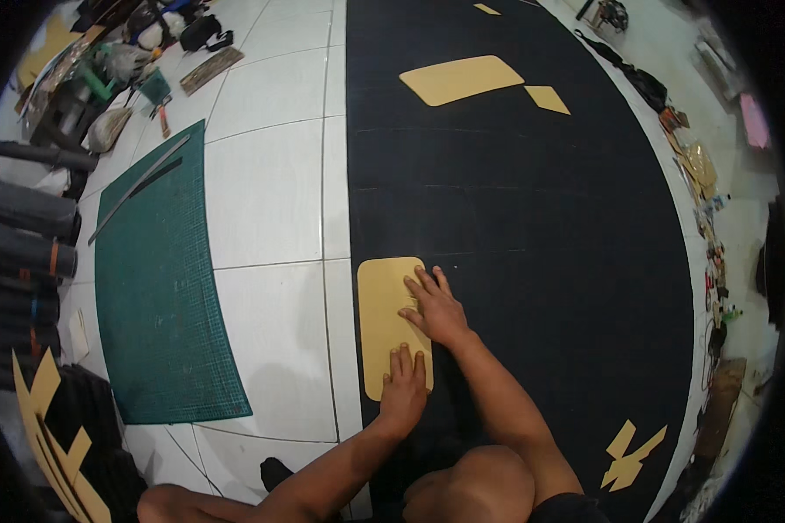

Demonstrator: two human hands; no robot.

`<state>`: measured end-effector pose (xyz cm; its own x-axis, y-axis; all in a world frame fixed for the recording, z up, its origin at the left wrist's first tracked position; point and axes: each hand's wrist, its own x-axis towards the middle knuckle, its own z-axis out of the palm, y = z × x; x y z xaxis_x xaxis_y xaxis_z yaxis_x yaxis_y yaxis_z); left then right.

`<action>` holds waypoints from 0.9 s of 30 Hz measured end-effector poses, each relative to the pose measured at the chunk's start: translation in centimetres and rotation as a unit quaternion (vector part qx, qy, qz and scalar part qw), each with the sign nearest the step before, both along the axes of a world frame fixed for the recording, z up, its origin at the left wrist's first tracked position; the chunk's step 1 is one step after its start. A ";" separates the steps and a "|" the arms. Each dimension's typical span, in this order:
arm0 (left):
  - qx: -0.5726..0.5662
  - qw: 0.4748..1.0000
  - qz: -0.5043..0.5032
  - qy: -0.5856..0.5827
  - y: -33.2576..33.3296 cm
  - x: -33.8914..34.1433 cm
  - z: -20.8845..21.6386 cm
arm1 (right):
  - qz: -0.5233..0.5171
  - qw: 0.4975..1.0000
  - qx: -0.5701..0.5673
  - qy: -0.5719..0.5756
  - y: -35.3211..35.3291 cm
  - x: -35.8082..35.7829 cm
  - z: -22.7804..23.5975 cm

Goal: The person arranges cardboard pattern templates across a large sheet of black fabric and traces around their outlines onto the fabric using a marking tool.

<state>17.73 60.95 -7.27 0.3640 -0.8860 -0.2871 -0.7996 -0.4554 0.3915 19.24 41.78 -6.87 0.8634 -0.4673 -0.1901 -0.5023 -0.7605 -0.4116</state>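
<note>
A tan rounded rectangular template, like stiff card (384, 305), lies lengthwise along the left edge of a wide black sheet of material (532, 227) spread over the floor. My left hand (406, 390) rests on the near end of the template, fingers stretched out over its surface. Farther up, my right hand (436, 307) presses on its right side with fingers spread, some at the edge. Neither hand grips anything. Faint pale lines cross the black sheet beyond the template.
A green cutting mat (161, 305) with a metal ruler (139, 187) lies on white tiles at left. Other tan templates (462, 80) sit far off and small pieces (628, 458) near right. Dark rolls (26, 222) line the left; clutter (715, 279) lines the right.
</note>
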 end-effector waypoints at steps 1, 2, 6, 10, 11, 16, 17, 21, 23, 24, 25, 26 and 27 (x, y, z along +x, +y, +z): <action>0.002 1.000 0.007 -0.003 0.2 0.2 -0.1 | -0.007 0.999 0.022 0.025 0.3 0.2 0.4; 0.000 1.000 -0.001 0.001 -0.1 0.2 0.0 | -0.015 0.999 0.020 0.029 0.1 0.1 0.2; 0.035 0.999 -0.013 -0.019 -1.0 0.4 0.8 | -0.017 0.999 0.027 0.028 -0.2 -0.4 -0.2; 0.020 1.000 0.012 0.008 -0.8 1.0 0.6 | -0.021 0.999 0.040 0.019 0.2 -0.1 0.0; 0.002 1.000 0.017 -0.001 -1.0 1.2 0.7 | -0.022 0.999 0.041 0.009 0.0 -0.1 0.0; 0.068 0.998 -0.016 0.002 -2.3 3.3 0.6 | -0.034 0.998 0.055 0.003 0.0 -0.1 0.5; 0.071 0.997 -0.032 -0.016 -2.4 3.2 0.5 | -0.037 0.998 0.057 0.008 0.0 -0.1 0.6; 0.010 0.996 0.000 -0.087 -2.8 3.0 -0.9 | -0.034 0.998 0.049 -0.014 -0.1 0.1 0.2; 0.031 0.998 0.017 -0.058 -3.1 3.2 -1.3 | -0.030 0.998 0.050 -0.008 -0.1 0.1 0.0; 0.048 0.998 0.029 -0.032 -3.2 3.3 -1.4 | -0.032 0.998 0.048 -0.005 -0.1 0.2 0.0; 0.050 0.998 0.036 -0.031 -3.3 3.3 -1.4 | -0.027 0.999 0.039 -0.025 0.0 0.1 0.1; 0.051 0.998 0.033 -0.035 -3.5 3.1 -1.4 | -0.022 0.999 0.041 -0.022 -0.2 0.0 -0.2; 0.052 0.997 0.029 -0.040 -3.7 3.0 -1.4 | -0.036 0.997 0.046 -0.054 -0.6 0.0 -0.5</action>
<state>20.70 57.27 -8.72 0.4394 -0.8300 -0.3436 -0.7975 -0.5364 0.2760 19.23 41.15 -7.37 0.8459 -0.5137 -0.1435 -0.5035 -0.6803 -0.5325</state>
